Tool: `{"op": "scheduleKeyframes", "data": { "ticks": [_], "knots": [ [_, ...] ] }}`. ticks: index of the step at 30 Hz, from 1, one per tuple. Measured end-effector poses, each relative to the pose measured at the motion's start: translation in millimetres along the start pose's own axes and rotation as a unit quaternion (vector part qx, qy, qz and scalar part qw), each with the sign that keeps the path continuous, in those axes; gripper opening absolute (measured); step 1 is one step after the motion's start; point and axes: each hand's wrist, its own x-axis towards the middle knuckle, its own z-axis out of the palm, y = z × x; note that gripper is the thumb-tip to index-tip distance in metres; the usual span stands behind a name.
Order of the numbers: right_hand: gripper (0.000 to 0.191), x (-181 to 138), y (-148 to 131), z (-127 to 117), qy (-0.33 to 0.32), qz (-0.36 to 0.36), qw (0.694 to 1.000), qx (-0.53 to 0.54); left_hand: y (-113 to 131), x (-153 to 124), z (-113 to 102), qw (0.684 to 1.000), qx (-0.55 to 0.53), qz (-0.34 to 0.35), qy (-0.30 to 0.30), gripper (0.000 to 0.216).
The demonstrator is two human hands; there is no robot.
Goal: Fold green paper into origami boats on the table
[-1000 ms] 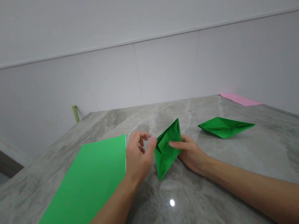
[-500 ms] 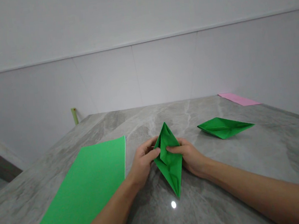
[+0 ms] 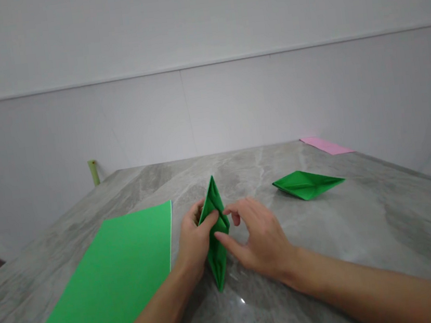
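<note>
A folded green paper piece (image 3: pixel 218 258), a narrow diamond with creases and pointed ends, stands nearly upright in front of me. My left hand (image 3: pixel 195 237) grips its left side, thumb on the front and the other fingers behind. At the right edge is my right hand (image 3: pixel 262 237), thumb and index finger apart, their tips at the paper; whether both touch it I cannot tell. A second folded green paper piece (image 3: pixel 307 184), also diamond-shaped, lies on the table to the right.
Left of my hands lies a stack of green paper sheets (image 3: pixel 123 272), partly under my left forearm. A pink paper sheet (image 3: pixel 327 145) rests at the far right of the grey marbled table (image 3: pixel 235 167). Behind the table stands a white wall (image 3: pixel 232 102).
My right hand has let go of the paper's front and drawn back to its right edge, fingers apart. The folded paper has turned and looks narrower. The view has shifted slightly.
</note>
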Motion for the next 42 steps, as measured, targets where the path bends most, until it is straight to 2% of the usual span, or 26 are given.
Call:
{"op": "scheduleKeyframes", "data": {
  "ticks": [4,7,13,15,18,20,22,23,25,27,28,32,35,37,40,42],
  "knots": [
    [0.018,5.4,-4.1,-5.2,-0.022,-0.016,0.997,-0.078,0.6,-1.2,2.8,0.999,-0.027,-0.006,0.029,0.025],
    [0.015,9.5,-0.2,-13.8,-0.055,-0.003,0.99,-0.128,3.4,-3.6,8.8,0.996,-0.083,-0.041,0.01,0.026],
    [0.018,16.6,13.2,-36.9,-0.1,0.094,0.98,-0.143,14.3,-13.6,42.7,0.989,-0.13,-0.065,-0.012,0.041],
    [0.014,20.0,20.0,-47.1,-0.098,0.138,0.975,-0.142,16.6,-15.1,57.0,0.988,-0.141,-0.06,-0.036,0.044],
    [0.015,27.3,38.4,-71.3,-0.097,0.183,0.965,-0.163,15.9,-7.9,76.4,0.981,-0.149,-0.046,-0.118,0.042],
    [0.016,32.3,57.7,-93.0,-0.087,0.189,0.959,-0.191,10.4,4.4,88.1,0.987,-0.103,-0.016,-0.123,0.035],
    [0.018,35.9,81.0,-115.8,-0.087,0.166,0.952,-0.241,0.1,20.6,99.9,0.99,0.062,0.069,-0.103,0.027],
    [0.019,36.6,93.0,-126.4,-0.093,0.145,0.948,-0.267,-6.5,29.0,106.1,0.974,0.156,0.132,-0.102,0.032],
    [0.022,36.0,114.7,-143.9,-0.131,0.087,0.937,-0.313,-20.4,45.0,119.2,0.908,0.319,0.236,-0.133,0.047],
    [0.024,32.8,130.5,-154.6,-0.152,0.051,0.919,-0.36,-32.3,59.2,132.3,0.852,0.409,0.282,-0.166,0.052],
    [0.024,30.8,135.8,-157.2,-0.16,0.034,0.912,-0.377,-36.8,65.6,138.2,0.837,0.437,0.281,-0.174,0.05],
    [0.024,24.9,145.2,-153.8,-0.198,0.003,0.9,-0.388,-45.4,85.3,153.4,0.83,0.442,0.272,-0.206,0.028],
    [0.027,26.8,149.6,-149.2,-0.225,-0.001,0.904,-0.364,-49.3,91.7,157.0,0.827,0.432,0.288,-0.216,0.035],
    [0.028,30.7,154.0,-150.7,-0.211,0.014,0.908,-0.362,-53.6,92.7,158.5,0.822,0.424,0.304,-0.228,0.037],
    [0.03,38.8,160.2,-156.4,-0.171,0.034,0.918,-0.357,-58.8,90.7,156.9,0.818,0.419,0.311,-0.241,0.016],
    [0.03,45.5,159.6,-155.7,-0.169,0.012,0.928,-0.332,-56.9,85.8,146.5,0.82,0.418,0.311,-0.236,0.014]
  ]
}}
